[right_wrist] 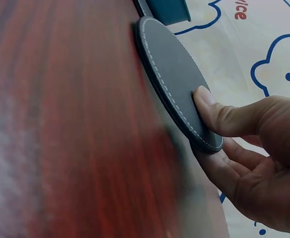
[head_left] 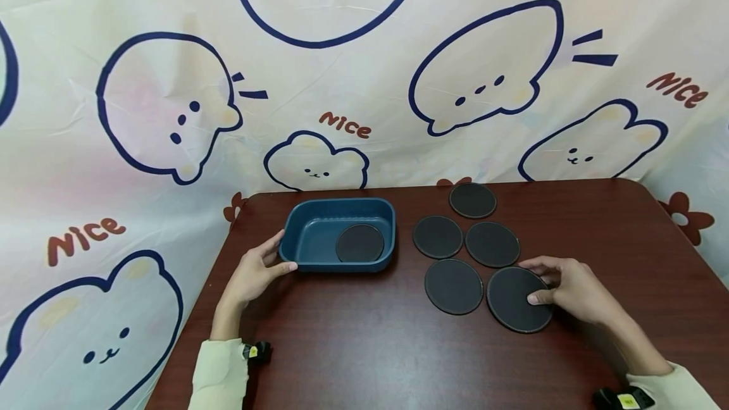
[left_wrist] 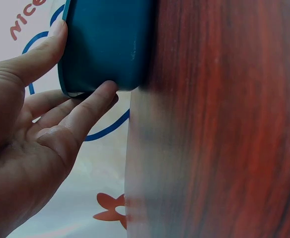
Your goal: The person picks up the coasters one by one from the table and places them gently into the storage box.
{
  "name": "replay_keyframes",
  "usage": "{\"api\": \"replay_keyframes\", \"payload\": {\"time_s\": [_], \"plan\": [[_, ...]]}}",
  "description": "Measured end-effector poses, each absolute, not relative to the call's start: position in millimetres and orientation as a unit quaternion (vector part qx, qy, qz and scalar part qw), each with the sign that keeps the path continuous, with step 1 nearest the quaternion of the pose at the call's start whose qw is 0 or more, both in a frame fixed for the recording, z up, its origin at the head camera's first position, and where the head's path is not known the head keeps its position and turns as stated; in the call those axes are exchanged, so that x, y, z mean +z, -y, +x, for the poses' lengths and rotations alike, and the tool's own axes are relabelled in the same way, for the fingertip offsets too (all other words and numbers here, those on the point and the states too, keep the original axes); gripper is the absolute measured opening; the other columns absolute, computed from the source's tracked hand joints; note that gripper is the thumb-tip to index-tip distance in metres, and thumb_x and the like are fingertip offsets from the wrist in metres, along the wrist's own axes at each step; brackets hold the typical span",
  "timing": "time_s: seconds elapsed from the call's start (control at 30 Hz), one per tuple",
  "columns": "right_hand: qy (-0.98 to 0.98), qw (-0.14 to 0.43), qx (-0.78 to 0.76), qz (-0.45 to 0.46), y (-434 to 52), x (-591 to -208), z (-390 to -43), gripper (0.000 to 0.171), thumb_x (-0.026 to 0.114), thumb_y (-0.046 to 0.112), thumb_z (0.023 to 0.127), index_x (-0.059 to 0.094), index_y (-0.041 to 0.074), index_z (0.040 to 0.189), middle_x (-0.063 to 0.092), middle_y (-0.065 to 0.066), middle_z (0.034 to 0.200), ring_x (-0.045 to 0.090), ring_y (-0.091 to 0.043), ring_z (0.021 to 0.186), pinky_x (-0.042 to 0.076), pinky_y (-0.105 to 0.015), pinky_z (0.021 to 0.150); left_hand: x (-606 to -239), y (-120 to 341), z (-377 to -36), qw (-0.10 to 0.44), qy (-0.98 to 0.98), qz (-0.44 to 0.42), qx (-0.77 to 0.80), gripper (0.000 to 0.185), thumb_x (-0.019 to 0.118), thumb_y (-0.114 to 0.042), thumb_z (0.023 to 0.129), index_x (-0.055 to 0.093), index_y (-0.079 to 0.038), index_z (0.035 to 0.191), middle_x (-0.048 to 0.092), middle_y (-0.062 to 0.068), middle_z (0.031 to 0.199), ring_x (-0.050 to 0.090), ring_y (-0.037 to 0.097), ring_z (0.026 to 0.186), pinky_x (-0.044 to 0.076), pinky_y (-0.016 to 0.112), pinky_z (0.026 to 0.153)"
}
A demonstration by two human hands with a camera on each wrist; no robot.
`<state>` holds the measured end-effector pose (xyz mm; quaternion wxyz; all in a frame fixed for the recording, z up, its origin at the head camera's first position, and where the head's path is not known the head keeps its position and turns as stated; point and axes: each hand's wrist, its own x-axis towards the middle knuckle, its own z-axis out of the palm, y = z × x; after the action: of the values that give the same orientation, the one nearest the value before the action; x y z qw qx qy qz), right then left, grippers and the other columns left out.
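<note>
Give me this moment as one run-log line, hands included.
left hand: holds left end of bin | right hand: pinches disc | bin: another disc | table: four more discs

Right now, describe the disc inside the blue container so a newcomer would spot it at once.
On the brown table, find the blue container on the left. Toward its right end is a dark round disc. It alone is inside; the five other discs are outside.
</note>
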<state>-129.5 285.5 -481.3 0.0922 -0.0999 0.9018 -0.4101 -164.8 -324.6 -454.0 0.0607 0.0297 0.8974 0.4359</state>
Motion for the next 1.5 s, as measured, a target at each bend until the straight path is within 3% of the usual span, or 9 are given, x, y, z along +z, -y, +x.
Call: {"api": "replay_keyframes", "payload": {"time_s": [0.3, 0.53, 0.93, 1.2, 1.37, 1.5], "plan": [[-0.848, 0.141, -0.498, -0.117, -298, -480, -140, 0.05, 0.083, 0.001, 0.091, 0.065, -0.007, 0.137, 0.076, -0.022, 0.115, 0.079, -0.011, 0.09, 0.066, -0.03, 0.074, -454, 325, -169, 0.062, -0.897, 0.036, 0.435, 0.084, 0.076, -0.016, 0.102, 0.028, -0.008, 0.171, 0.04, 0.025, 0.169, 0.053, 0.043, 0.147, 0.052, 0.056, 0.11], [-0.824, 0.17, -0.532, -0.099, -305, -479, -147, 0.051, 0.078, 0.003, 0.096, 0.058, -0.011, 0.141, 0.074, -0.023, 0.115, 0.078, -0.015, 0.089, 0.067, -0.033, 0.074, -454, 324, -171, 0.061, -0.898, 0.034, 0.433, 0.084, 0.076, -0.017, 0.102, 0.028, -0.008, 0.17, 0.04, 0.025, 0.169, 0.052, 0.044, 0.148, 0.051, 0.055, 0.111], [-0.799, 0.173, -0.574, -0.049, -313, -472, -148, 0.061, 0.072, 0.013, 0.104, 0.044, -0.01, 0.154, 0.076, 0.007, 0.113, 0.078, -0.015, 0.094, 0.067, -0.035, 0.078, -454, 325, -168, 0.061, -0.898, 0.031, 0.435, 0.083, 0.076, -0.015, 0.102, 0.028, -0.008, 0.17, 0.041, 0.026, 0.168, 0.052, 0.045, 0.148, 0.05, 0.056, 0.111], [-0.813, 0.16, -0.559, -0.029, -315, -472, -149, 0.066, 0.073, 0.019, 0.104, 0.044, -0.008, 0.157, 0.071, 0.01, 0.123, 0.076, -0.009, 0.099, 0.067, -0.034, 0.081, -456, 326, -167, 0.062, -0.896, 0.027, 0.44, 0.083, 0.076, -0.015, 0.102, 0.029, -0.008, 0.17, 0.041, 0.026, 0.168, 0.052, 0.044, 0.148, 0.05, 0.057, 0.111], [-0.817, 0.163, -0.553, -0.017, -317, -471, -151, 0.069, 0.073, 0.022, 0.104, 0.042, -0.007, 0.159, 0.069, 0.02, 0.121, 0.073, -0.001, 0.103, 0.065, -0.029, 0.084, -457, 326, -166, 0.063, -0.895, 0.027, 0.441, 0.083, 0.075, -0.015, 0.102, 0.028, -0.008, 0.17, 0.041, 0.026, 0.168, 0.051, 0.044, 0.148, 0.05, 0.057, 0.111], [-0.822, 0.163, -0.545, -0.012, -317, -468, -155, 0.07, 0.073, 0.026, 0.104, 0.042, -0.005, 0.16, 0.069, 0.017, 0.124, 0.071, 0.004, 0.105, 0.063, -0.024, 0.085, -456, 327, -165, 0.062, -0.894, 0.029, 0.442, 0.083, 0.075, -0.015, 0.102, 0.028, -0.008, 0.171, 0.041, 0.026, 0.168, 0.052, 0.044, 0.148, 0.051, 0.056, 0.111]]}}
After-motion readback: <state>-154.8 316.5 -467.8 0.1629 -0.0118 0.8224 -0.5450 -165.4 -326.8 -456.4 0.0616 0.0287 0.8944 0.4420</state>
